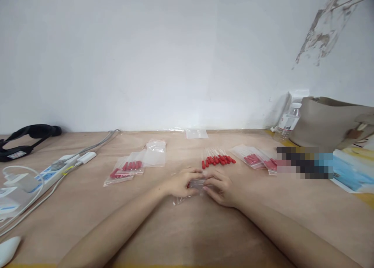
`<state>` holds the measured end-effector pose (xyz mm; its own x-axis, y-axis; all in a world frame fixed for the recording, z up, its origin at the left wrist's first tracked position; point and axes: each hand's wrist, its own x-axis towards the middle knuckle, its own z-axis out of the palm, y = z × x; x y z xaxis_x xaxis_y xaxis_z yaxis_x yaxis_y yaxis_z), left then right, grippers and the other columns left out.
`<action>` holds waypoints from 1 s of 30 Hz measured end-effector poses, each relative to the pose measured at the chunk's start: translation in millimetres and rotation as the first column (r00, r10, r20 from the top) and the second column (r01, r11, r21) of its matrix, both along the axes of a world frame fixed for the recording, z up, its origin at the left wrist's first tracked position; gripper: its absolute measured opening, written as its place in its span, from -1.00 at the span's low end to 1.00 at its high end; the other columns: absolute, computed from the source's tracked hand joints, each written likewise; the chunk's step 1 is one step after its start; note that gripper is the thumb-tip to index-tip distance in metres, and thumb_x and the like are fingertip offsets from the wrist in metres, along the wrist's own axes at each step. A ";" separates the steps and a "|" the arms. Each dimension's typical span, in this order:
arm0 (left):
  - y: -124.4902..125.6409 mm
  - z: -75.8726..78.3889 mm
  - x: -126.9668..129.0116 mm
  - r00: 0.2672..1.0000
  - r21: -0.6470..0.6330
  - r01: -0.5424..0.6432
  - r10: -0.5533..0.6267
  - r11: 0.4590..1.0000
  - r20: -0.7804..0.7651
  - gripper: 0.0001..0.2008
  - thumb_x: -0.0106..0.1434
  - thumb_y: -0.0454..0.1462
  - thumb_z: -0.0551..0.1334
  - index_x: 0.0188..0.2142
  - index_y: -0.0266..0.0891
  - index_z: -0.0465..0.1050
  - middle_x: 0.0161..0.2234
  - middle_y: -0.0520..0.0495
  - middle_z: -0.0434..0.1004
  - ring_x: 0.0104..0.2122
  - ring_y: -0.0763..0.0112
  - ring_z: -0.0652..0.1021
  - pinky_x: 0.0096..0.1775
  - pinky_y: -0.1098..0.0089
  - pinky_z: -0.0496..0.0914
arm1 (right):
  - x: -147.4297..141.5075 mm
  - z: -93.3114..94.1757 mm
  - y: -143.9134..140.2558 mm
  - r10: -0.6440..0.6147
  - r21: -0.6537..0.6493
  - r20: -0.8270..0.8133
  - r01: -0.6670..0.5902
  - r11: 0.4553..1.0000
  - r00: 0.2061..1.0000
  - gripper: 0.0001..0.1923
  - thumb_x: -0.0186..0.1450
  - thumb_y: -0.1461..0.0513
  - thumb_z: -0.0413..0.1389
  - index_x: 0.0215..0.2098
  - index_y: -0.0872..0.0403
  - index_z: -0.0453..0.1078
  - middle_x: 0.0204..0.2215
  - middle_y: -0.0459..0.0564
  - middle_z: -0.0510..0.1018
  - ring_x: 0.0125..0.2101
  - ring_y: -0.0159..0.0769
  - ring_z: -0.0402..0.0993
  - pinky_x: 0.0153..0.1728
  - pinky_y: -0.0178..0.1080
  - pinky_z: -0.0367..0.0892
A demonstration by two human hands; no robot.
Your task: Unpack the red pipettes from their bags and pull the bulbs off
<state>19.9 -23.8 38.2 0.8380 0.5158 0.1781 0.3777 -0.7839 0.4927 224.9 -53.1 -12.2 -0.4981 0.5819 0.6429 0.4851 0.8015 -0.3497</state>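
A small clear bag (196,185) is pinched between the left hand (181,183) and the right hand (219,187) at centre frame, flat on the table (187,229), likely for steadiness; loose red-tipped sticks (217,160) lie just above.

The counter (187,229) looks like matt, pale plywood with a smooth face. A clear, glossy plastic bag (196,184) crinkles between both hands. The droppers (217,160) have matt red rubbery bulbs. The water bottle (288,121) is clear plastic; the wall (163,57) is matt white, its paint flaking
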 end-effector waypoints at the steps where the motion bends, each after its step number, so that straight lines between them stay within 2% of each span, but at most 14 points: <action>1: 1.4 -4.0 -0.4 0.998 0.018 -0.042 0.041 0.999 0.037 -0.47 0.03 -0.16 0.26 0.03 -0.13 0.27 0.08 -0.12 0.19 0.06 0.16 0.26 0.05 0.24 0.18 | -0.8 -0.3 -0.5 0.021 -0.016 0.012 -0.021 1.000 1.000 -0.84 0.20 0.22 0.00 -0.28 0.03 0.38 -0.30 0.02 0.42 -0.30 -0.35 0.36 -0.27 -0.27 0.30; 3: 4.8 -11.9 -7.3 0.964 0.006 -0.229 0.226 0.973 0.140 -0.48 0.04 -0.10 0.25 0.00 -0.18 0.29 0.06 -0.16 0.20 0.06 0.15 0.25 0.04 0.21 0.19 | -1.6 0.7 -0.9 0.039 -0.049 0.055 -0.036 0.998 0.998 -0.79 0.21 0.21 -0.01 -0.20 0.03 0.38 -0.24 0.03 0.41 -0.26 -0.34 0.36 -0.24 -0.27 0.30; 4: 6.4 -15.5 -13.1 0.920 -0.041 -0.343 0.344 0.939 0.187 -0.53 0.08 -0.09 0.21 -0.03 -0.20 0.31 0.02 -0.18 0.23 0.02 0.17 0.29 0.01 0.22 0.22 | -1.7 1.7 -1.1 0.041 -0.065 0.086 -0.035 0.997 0.995 -0.76 0.21 0.21 -0.01 -0.16 0.02 0.37 -0.20 0.03 0.41 -0.23 -0.33 0.36 -0.21 -0.26 0.30; 6: 8.4 -20.9 -26.9 0.805 -0.194 -0.515 0.548 0.835 0.225 -0.62 0.11 -0.11 0.18 -0.11 -0.25 0.34 -0.08 -0.18 0.31 -0.10 0.23 0.39 -0.08 0.24 0.30 | -2.1 3.7 -1.3 0.046 -0.088 0.143 -0.033 0.996 0.989 -0.71 0.22 0.19 -0.02 -0.10 0.02 0.35 -0.15 0.03 0.41 -0.19 -0.31 0.35 -0.15 -0.24 0.29; 7: 8.3 -22.2 -33.8 0.761 -0.282 -0.553 0.613 0.784 0.213 -0.63 0.09 -0.13 0.20 -0.14 -0.26 0.35 -0.13 -0.17 0.34 -0.17 0.26 0.42 -0.12 0.25 0.32 | -2.4 4.5 -1.3 0.052 -0.097 0.164 -0.036 0.995 0.985 -0.70 0.23 0.19 -0.02 -0.08 0.02 0.35 -0.14 0.02 0.41 -0.18 -0.31 0.35 -0.14 -0.23 0.28; 9: 5.6 -22.2 -44.7 0.718 -0.453 -0.552 0.675 0.700 0.169 -0.61 0.02 -0.17 0.26 -0.16 -0.28 0.34 -0.18 -0.13 0.37 -0.25 0.32 0.44 -0.16 0.28 0.33 | -3.2 5.7 -1.3 0.065 -0.109 0.182 -0.046 0.993 0.981 -0.69 0.23 0.19 -0.03 -0.07 0.03 0.35 -0.14 0.02 0.42 -0.17 -0.31 0.35 -0.13 -0.23 0.28; 11: 1.0 -19.8 -50.3 0.694 -0.625 -0.492 0.706 0.606 0.138 -0.54 -0.05 -0.23 0.32 -0.14 -0.27 0.31 -0.24 -0.07 0.39 -0.30 0.38 0.45 -0.19 0.33 0.34 | -4.0 6.8 -1.4 0.075 -0.116 0.180 -0.054 0.992 0.981 -0.69 0.23 0.19 -0.03 -0.07 0.03 0.35 -0.14 0.02 0.42 -0.17 -0.31 0.35 -0.13 -0.24 0.28; 13: -3.2 -17.4 -50.8 0.660 -0.766 -0.415 0.742 0.490 0.117 -0.44 -0.11 -0.31 0.36 -0.09 -0.26 0.25 -0.34 0.00 0.39 -0.37 0.45 0.46 -0.25 0.37 0.36 | -4.1 8.1 -1.6 0.073 -0.115 0.179 -0.052 0.992 0.981 -0.69 0.22 0.19 -0.02 -0.08 0.02 0.35 -0.15 0.02 0.43 -0.17 -0.31 0.35 -0.13 -0.24 0.28; 15: -5.4 -16.4 -48.5 0.630 -0.844 -0.370 0.773 0.389 0.081 -0.35 -0.15 -0.37 0.38 -0.05 -0.27 0.17 -0.46 0.07 0.38 -0.45 0.48 0.46 -0.32 0.40 0.37 | -3.3 9.3 -1.9 0.064 -0.109 0.182 -0.045 0.993 0.981 -0.70 0.21 0.19 -0.01 -0.09 0.02 0.36 -0.16 0.02 0.43 -0.18 -0.30 0.35 -0.14 -0.23 0.28; 17: -5.8 -16.6 -45.7 0.628 -0.876 -0.353 0.777 0.330 0.039 -0.31 -0.16 -0.40 0.39 -0.04 -0.30 0.13 -0.53 0.10 0.37 -0.51 0.49 0.46 -0.38 0.41 0.38 | -1.5 10.0 -2.0 0.061 -0.098 0.179 -0.044 0.994 0.982 -0.72 0.21 0.18 0.01 -0.13 0.02 0.38 -0.20 0.02 0.45 -0.22 -0.31 0.37 -0.19 -0.24 0.29; 20: -5.1 -18.4 -41.8 0.648 -0.910 -0.300 0.761 0.286 0.026 -0.36 -0.18 -0.40 0.41 -0.10 -0.32 0.20 -0.56 0.09 0.40 -0.55 0.49 0.48 -0.42 0.42 0.40 | 0.5 11.0 -1.7 0.026 -0.103 0.175 -0.008 0.995 0.984 -0.79 0.21 0.15 0.01 -0.27 0.03 0.42 -0.35 -0.02 0.48 -0.35 -0.36 0.38 -0.28 -0.27 0.28; 24: -2.3 -22.3 -35.0 0.678 -0.940 -0.196 0.731 0.279 0.076 -0.50 -0.25 -0.35 0.44 -0.27 -0.34 0.35 -0.57 0.06 0.43 -0.54 0.50 0.49 -0.41 0.43 0.41 | -6.5 15.1 0.3 -0.087 -0.046 0.138 0.094 0.995 0.987 -0.80 0.21 0.17 0.01 -0.49 0.06 0.40 -0.54 -0.07 0.45 -0.46 -0.39 0.33 -0.34 -0.27 0.21; 28: 4.6 -25.2 -25.2 0.743 -0.953 -0.133 0.664 0.272 0.086 -0.58 -0.31 -0.32 0.46 -0.40 -0.38 0.42 -0.54 0.00 0.47 -0.51 0.50 0.49 -0.38 0.42 0.42 | -25.5 18.2 5.8 -0.026 0.027 0.061 0.024 0.999 0.998 -0.85 0.21 0.26 0.00 -0.38 0.06 0.41 -0.45 -0.04 0.47 -0.41 -0.39 0.32 -0.35 -0.31 0.20; 30: 8.0 -25.8 -20.7 0.762 -0.953 -0.106 0.639 0.283 0.104 -0.59 -0.31 -0.33 0.46 -0.40 -0.39 0.44 -0.51 -0.02 0.48 -0.49 0.49 0.50 -0.37 0.43 0.42 | -33.9 18.8 9.4 0.033 0.065 0.061 -0.037 0.997 0.998 -0.80 0.22 0.32 -0.04 -0.30 0.05 0.42 -0.38 -0.02 0.46 -0.37 -0.39 0.32 -0.33 -0.31 0.18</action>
<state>-0.8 -15.8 12.4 0.4702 0.8085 -0.3538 0.0568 0.3723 0.9264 191.0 -43.7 6.6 -0.5565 0.5207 0.6475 0.4747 0.8388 -0.2666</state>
